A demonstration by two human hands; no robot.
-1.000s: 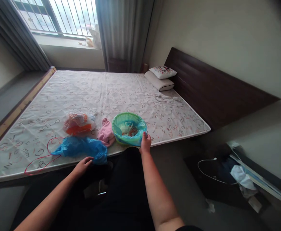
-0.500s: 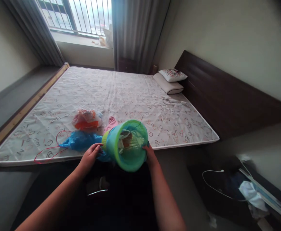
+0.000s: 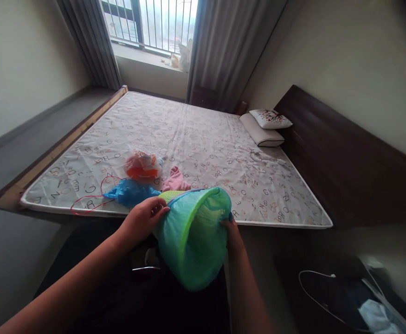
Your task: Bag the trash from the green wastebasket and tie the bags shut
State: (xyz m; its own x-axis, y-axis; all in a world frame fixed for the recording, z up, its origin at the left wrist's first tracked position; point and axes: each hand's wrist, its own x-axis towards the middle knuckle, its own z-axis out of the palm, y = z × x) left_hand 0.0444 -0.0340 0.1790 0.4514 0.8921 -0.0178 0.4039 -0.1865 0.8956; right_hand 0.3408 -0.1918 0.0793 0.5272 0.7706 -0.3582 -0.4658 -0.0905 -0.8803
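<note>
A green mesh wastebasket [image 3: 170, 195] lies tilted in front of me, its mouth toward me, with a blue-green plastic bag [image 3: 203, 260] spread over its rim and sagging below. My left hand [image 3: 143, 218] pinches the bag near the basket's left side. At the right edge of the mouth, my right hand [image 3: 233, 235] is closed on the bagged rim, its fingers partly hidden. Just beyond lie a pink cloth [image 3: 176, 180], a blue plastic bag [image 3: 131, 192] with a red string [image 3: 84, 211], and a clear bag with orange contents [image 3: 143, 166], all on the mattress.
The patterned mattress [image 3: 203, 139] fills the middle, with pillows [image 3: 263, 132] by the dark headboard [image 3: 328, 157]. A white cable [image 3: 307, 297] and a white cloth-like item [image 3: 375, 315] lie at lower right. A barred window [image 3: 161, 25] and grey curtains [image 3: 223, 46] stand behind.
The basket has tipped further, and its bag now sags lower over the rim. The crumpled white and brown contents seen inside before no longer show. The view has shifted left.
</note>
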